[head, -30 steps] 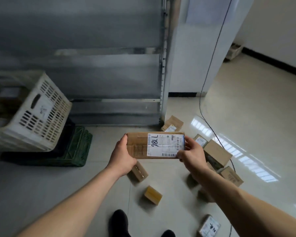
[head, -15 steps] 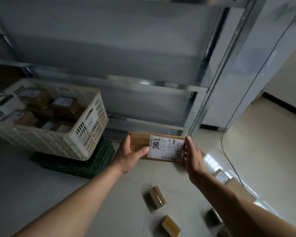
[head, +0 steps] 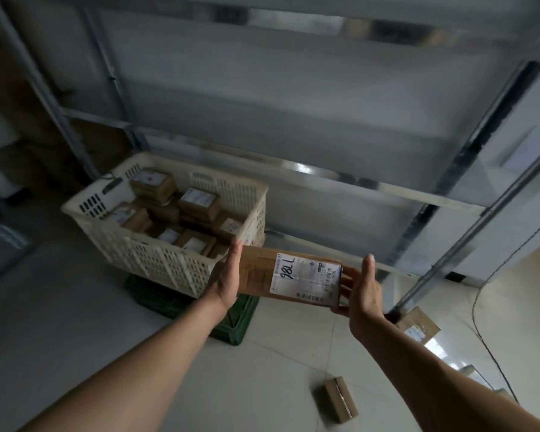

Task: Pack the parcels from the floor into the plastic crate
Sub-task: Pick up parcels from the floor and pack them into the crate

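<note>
Straight fingers (head: 235, 254) of the left hand (head: 226, 277) press the parcel's (head: 290, 279) left end; the right hand (head: 363, 294) cups its right end, fingers loosely extended. The parcel hangs between them, just beside the crate's (head: 156, 260) near right corner. Another box (head: 340, 399) lies on the floor (head: 278, 369).

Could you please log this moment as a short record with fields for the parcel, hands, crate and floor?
held parcel: cardboard box, label up, marked 98LL, in the air beside the crate's near right corner
left hand: flat against the box's left end
right hand: fingers straight, supporting the right end
crate: white plastic, partly filled with parcels, resting on a green crate
floor: small parcel and another left
</note>
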